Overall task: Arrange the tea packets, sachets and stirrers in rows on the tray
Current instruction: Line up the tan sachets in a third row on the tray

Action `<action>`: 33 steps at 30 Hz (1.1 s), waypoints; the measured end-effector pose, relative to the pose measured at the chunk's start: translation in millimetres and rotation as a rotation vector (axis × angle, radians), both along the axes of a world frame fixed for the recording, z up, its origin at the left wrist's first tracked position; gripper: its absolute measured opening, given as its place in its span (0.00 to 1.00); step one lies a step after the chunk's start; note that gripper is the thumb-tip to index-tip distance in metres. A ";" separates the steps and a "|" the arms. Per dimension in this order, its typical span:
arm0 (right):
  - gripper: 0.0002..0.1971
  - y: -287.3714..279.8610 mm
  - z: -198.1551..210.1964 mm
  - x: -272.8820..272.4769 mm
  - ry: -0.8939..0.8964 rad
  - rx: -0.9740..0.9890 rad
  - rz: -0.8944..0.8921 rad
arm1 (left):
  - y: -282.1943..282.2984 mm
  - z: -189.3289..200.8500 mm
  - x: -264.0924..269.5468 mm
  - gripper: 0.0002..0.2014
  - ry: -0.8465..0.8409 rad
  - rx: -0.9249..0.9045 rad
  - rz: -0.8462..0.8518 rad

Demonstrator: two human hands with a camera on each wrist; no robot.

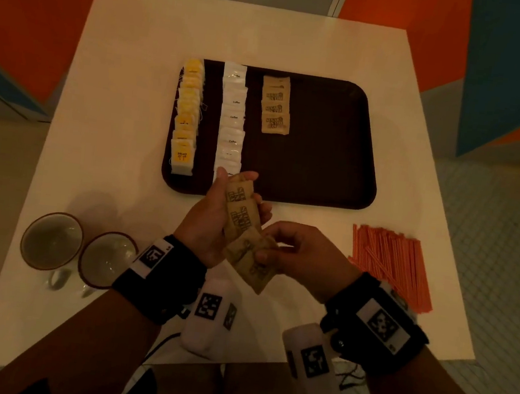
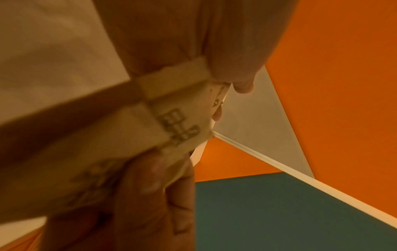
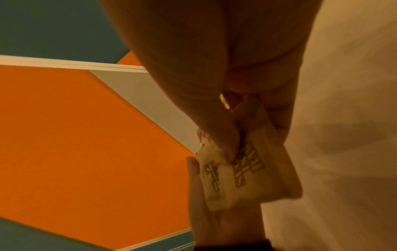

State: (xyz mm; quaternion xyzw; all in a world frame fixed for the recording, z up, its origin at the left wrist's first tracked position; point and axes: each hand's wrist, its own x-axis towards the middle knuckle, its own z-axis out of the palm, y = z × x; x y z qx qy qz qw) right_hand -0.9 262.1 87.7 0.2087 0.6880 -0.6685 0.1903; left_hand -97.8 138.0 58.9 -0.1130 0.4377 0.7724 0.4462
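A dark tray (image 1: pixel 329 146) lies on the white table. On it run a row of yellow tea packets (image 1: pixel 187 117), a row of white coffee sachets (image 1: pixel 232 119) and a short row of brown sugar sachets (image 1: pixel 275 104). Just in front of the tray my left hand (image 1: pixel 218 211) grips a fanned stack of brown sachets (image 1: pixel 241 214). My right hand (image 1: pixel 291 252) pinches the nearest brown sachet (image 1: pixel 251 260) of that stack between thumb and fingers. The wrist views show the same printed brown sachets (image 2: pixel 171 122) (image 3: pixel 236 173) held between both hands. Orange stirrers (image 1: pixel 390 263) lie piled on the table to the right.
Two empty cups (image 1: pixel 77 250) stand at the table's (image 1: pixel 132 52) near left. The tray's right half is bare. Orange and teal wall panels surround the table.
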 end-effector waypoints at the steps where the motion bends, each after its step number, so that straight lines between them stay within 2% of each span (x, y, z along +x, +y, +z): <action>1: 0.07 -2.4 -3.4 -0.3 0.003 -0.026 -0.040 | 0.6 -0.9 0.9 0.25 0.017 -0.006 -0.006; 5: 0.07 1.9 -8.7 -2.9 0.069 0.025 -0.132 | 2.2 -2.8 4.7 0.25 0.074 -0.005 -0.045; 9: 0.06 14.6 -8.3 -1.6 0.062 0.037 -0.186 | 1.5 -2.7 3.4 0.21 0.091 0.018 0.008; 16: 0.08 9.1 -9.6 -9.6 0.056 0.030 -0.199 | 10.2 5.0 5.5 0.18 0.146 0.063 0.021; 23: 0.06 2.3 -9.9 -12.4 0.106 0.059 -0.247 | 10.0 4.8 8.6 0.17 0.256 0.003 -0.057; 26: 0.07 4.5 -11.1 -10.8 0.120 0.037 -0.254 | 6.6 3.7 7.5 0.23 0.278 -0.036 -0.172; 28: 0.06 11.8 -11.2 -8.3 0.094 0.017 -0.223 | 3.3 3.7 4.5 0.29 0.199 -0.043 -0.222; 30: 0.07 25.1 -8.6 -4.9 0.090 0.023 -0.169 | -1.0 2.8 -2.5 0.35 0.053 -0.003 -0.166; 33: 0.07 45.9 3.4 -1.8 0.096 0.213 0.027 | -7.5 5.3 -13.8 0.37 -0.091 -0.005 -0.146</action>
